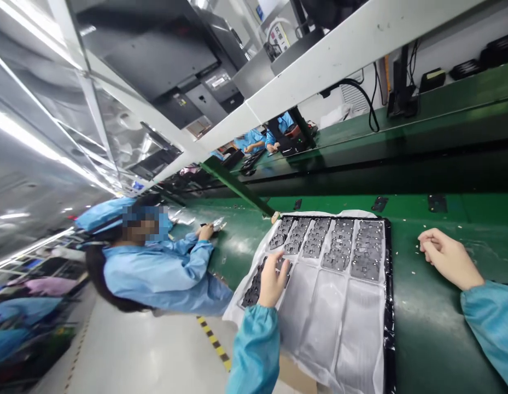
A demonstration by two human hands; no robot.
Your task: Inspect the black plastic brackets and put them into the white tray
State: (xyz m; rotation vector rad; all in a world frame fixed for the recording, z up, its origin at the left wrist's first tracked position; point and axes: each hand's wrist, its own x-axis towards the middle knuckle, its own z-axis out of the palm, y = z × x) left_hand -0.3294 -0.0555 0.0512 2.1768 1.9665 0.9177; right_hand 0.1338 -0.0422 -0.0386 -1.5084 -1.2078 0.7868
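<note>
A black tray [388, 306] lined with white translucent sheeting lies tilted across the view. Flat dark perforated plates [367, 249] with small bright spots fill its far row of compartments, and more dark plates [252, 287] lie in the near left one. Over that near left part is my left hand [273, 279], thumb and forefinger apart; whether its fingertips touch a plate I cannot tell. My right hand [450, 257] is right of the tray, above the green work surface [426, 306], fingers curled together; anything inside them is hidden. Tiny pale bits [413, 272] are scattered near it.
Loose dark plates [437, 203] lie beyond the tray. A green post [237, 187] rises by its far left corner, under a white overhead beam [303, 82]. At left, a co-worker in blue [155, 273] handles something small. Yellow-black tape [212, 339] marks the floor.
</note>
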